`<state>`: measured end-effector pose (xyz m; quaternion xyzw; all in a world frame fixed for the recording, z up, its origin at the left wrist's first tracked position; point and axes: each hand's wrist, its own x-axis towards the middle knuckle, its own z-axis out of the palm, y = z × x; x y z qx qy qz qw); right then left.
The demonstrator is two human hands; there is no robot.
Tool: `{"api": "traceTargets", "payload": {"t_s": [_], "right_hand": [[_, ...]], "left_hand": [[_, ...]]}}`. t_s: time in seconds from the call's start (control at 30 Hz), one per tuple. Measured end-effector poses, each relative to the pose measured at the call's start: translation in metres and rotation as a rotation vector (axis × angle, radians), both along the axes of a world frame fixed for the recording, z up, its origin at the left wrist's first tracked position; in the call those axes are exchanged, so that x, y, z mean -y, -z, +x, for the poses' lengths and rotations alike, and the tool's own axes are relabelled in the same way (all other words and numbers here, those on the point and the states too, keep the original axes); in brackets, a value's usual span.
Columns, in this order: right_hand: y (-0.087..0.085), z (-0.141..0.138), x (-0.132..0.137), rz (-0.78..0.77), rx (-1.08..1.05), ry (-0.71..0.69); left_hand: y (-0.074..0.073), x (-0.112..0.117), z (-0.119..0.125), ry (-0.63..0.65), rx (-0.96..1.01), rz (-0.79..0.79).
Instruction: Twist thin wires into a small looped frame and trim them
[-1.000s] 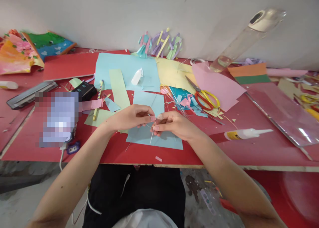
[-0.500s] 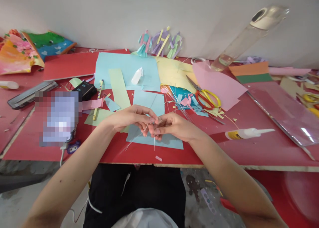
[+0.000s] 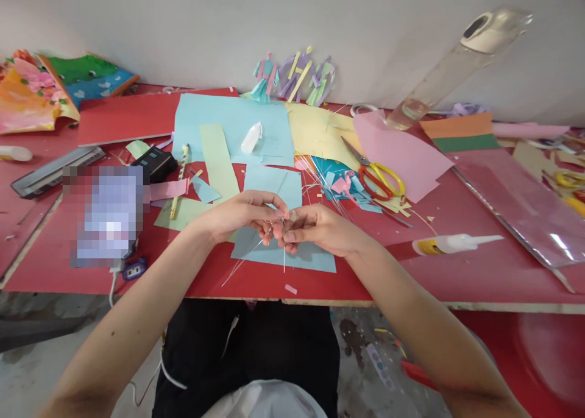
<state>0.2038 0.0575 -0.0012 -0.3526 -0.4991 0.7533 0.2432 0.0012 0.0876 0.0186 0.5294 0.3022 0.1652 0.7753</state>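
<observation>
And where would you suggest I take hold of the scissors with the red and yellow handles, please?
By the handles, probably with the right hand from the near right side: they lie toward that side, while the pointed blades aim away to the far left, over the yellow paper.

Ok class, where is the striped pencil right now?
The striped pencil lies left of centre in the head view, between the black box and the pale green paper strip.

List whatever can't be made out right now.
Thin strands, upper parts: head view, mostly hidden by the left hand and right hand.
Pixelated item: head view, surface masked by blocks.
Leftmost white object: head view, cut by left edge.
Clear sleeve: head view, cut by right edge.
</observation>
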Motion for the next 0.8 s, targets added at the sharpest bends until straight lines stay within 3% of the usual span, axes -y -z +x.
{"api": "traceTargets", "payload": {"t_s": [0.47, 0.8], "right_hand": [[0.0032, 0.002, 0.001, -0.022, -0.007, -0.015], [-0.0026, 0.0006, 0.0019, 0.001, 0.039, 0.006]], "left_hand": [[-0.0073, 0.0026, 0.0023, 0.005, -0.064, 0.083], [-0.0026, 0.0019, 0.0018, -0.03, -0.062, 0.113]]}}
